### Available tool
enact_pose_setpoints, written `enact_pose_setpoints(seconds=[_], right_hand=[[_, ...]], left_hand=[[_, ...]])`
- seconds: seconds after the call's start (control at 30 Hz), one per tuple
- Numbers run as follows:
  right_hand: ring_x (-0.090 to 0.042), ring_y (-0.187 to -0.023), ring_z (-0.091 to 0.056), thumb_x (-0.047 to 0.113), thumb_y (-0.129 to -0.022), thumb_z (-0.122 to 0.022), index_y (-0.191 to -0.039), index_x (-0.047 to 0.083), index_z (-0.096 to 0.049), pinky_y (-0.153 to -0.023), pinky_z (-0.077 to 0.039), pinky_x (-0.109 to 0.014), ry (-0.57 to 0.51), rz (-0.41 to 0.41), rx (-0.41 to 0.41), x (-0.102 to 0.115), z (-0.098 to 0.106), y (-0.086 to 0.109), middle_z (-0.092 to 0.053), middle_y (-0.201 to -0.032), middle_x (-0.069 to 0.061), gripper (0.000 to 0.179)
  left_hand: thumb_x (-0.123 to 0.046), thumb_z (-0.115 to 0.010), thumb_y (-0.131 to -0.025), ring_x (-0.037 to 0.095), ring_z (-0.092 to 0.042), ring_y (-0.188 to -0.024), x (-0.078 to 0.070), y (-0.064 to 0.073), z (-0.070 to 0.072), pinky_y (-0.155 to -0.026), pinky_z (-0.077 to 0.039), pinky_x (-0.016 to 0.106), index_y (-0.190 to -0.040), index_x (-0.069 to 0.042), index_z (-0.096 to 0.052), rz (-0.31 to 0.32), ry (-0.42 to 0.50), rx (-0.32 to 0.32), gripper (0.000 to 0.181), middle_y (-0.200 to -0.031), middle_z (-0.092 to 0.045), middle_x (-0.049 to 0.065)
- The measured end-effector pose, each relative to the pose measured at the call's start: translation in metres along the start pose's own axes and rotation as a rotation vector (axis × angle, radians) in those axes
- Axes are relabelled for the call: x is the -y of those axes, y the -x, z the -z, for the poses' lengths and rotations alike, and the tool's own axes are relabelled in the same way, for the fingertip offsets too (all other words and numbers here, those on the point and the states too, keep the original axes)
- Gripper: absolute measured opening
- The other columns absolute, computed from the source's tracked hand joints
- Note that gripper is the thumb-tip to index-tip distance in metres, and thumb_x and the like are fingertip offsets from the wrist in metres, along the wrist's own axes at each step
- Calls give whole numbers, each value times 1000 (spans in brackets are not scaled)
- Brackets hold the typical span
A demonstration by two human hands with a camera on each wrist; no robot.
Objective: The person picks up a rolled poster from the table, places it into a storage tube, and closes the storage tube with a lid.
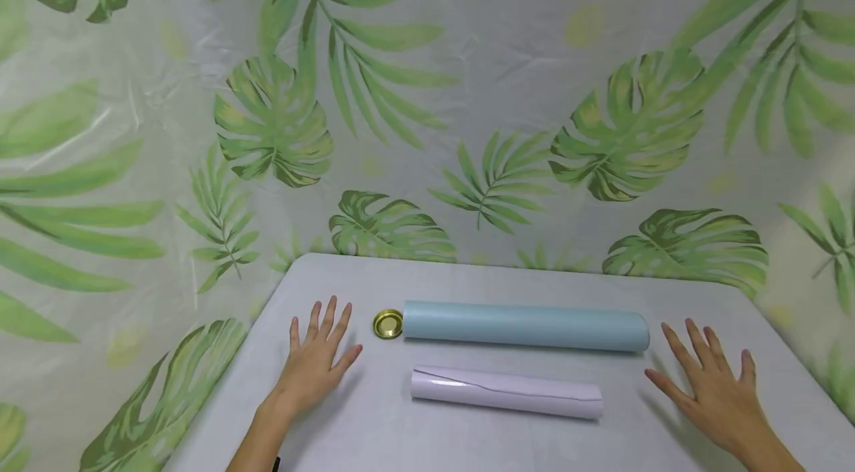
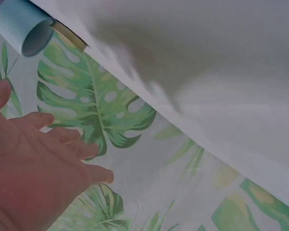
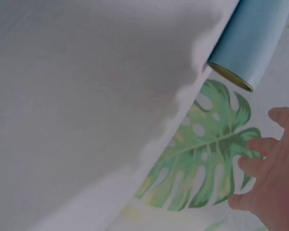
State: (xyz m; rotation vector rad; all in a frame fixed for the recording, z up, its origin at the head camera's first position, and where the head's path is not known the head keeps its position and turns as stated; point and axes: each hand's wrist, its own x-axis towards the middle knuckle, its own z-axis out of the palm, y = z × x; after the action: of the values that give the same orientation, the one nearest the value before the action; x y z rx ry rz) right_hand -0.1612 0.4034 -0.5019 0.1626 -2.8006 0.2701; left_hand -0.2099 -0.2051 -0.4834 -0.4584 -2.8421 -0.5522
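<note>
A light blue cardboard tube (image 1: 525, 326) lies across the white table, its left end uncapped; the left wrist view shows that hollow mouth (image 2: 37, 38). Gold metal trims the tube's other end (image 3: 231, 77) in the right wrist view. Beside the uncapped end rests a round gold lid (image 1: 388, 324). Nearer the front lies a rolled pale lilac sheet (image 1: 506, 392), its loose edge running along the top. My left hand (image 1: 312, 368), fingers spread, hovers left of the lid and holds nothing. To the right of both rolls my right hand (image 1: 718, 390) is likewise spread and bare.
The white table (image 1: 467, 442) has rounded back corners. Behind it hangs a leaf-patterned sheet (image 1: 494, 101), which also drops past the table's left and right sides. A dark band (image 1: 276, 464) shows at the left wrist.
</note>
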Motion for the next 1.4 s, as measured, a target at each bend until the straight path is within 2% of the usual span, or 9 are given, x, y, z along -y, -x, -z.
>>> enact_pose_setpoints(seconds=[0.17, 0.37, 0.47, 0.7, 0.97, 1.2, 1.3, 1.4], right_hand=[[-35, -161, 15, 53, -98, -63, -168, 25, -9, -115, 27, -71, -22, 12, -9, 6, -3, -6, 5, -174, -16, 92], [-35, -162, 12, 54, -98, -62, -168, 25, -11, -116, 26, -71, -22, 28, -23, 13, -4, -16, -1, -174, -19, 91], [-35, -162, 13, 54, -98, -62, -168, 23, -12, -116, 26, -71, -23, 37, -18, 16, -5, -20, -3, -174, -20, 91], [-32, -162, 14, 54, -97, -64, -168, 22, -16, -117, 23, -72, -29, 59, -3, 25, -12, -28, -7, -173, -22, 92], [-26, -162, 17, 53, -97, -65, -168, 26, -11, -117, 23, -72, -31, 101, -4, 32, -15, -37, -5, -174, -20, 93], [-22, -162, 16, 54, -97, -65, -168, 29, -10, -119, 18, -74, -30, 147, -14, 41, -20, -47, -8, -174, -18, 93], [-24, -163, 12, 54, -95, -67, -168, 27, -14, -119, 12, -76, -21, 173, -31, 44, -24, -53, -13, -173, -19, 93], [-31, -163, 3, 54, -94, -69, -167, 24, -19, -119, 6, -78, -19, 194, -32, 45, -26, -60, -18, -172, -21, 93]], left_hand=[[-46, -55, -105, 48, -10, -159, -9, 0, -5, -120, -2, 77, -165, -12, -25, -38, -17, -8, 75, -173, -13, 18], [-47, -54, -105, 47, -14, -159, -27, -3, -16, -120, -5, 75, -164, -10, -28, -112, 17, 3, 74, -173, -16, 17], [-48, -54, -105, 46, -14, -159, -37, -4, -21, -121, -6, 75, -164, -9, -29, -145, 27, 26, 74, -173, -16, 16], [-50, -48, -107, 42, -6, -161, -58, -3, -26, -122, -7, 75, -165, -11, -24, -202, 20, 132, 73, -174, -11, 15], [-50, -48, -107, 44, -9, -160, -78, -8, -37, -122, -7, 74, -164, -11, -28, -298, 23, 171, 72, -173, -17, 18], [-55, -49, -106, 44, -14, -160, -87, -12, -47, -123, -11, 74, -166, -15, -26, -342, -45, 212, 75, -173, -17, 15], [-56, -48, -105, 42, -17, -160, -89, -13, -51, -124, -12, 70, -166, -17, -26, -355, -86, 232, 76, -173, -18, 14], [-55, -48, -106, 39, -18, -160, -92, -13, -53, -126, -15, 67, -165, -17, -27, -367, -106, 258, 74, -173, -19, 12]])
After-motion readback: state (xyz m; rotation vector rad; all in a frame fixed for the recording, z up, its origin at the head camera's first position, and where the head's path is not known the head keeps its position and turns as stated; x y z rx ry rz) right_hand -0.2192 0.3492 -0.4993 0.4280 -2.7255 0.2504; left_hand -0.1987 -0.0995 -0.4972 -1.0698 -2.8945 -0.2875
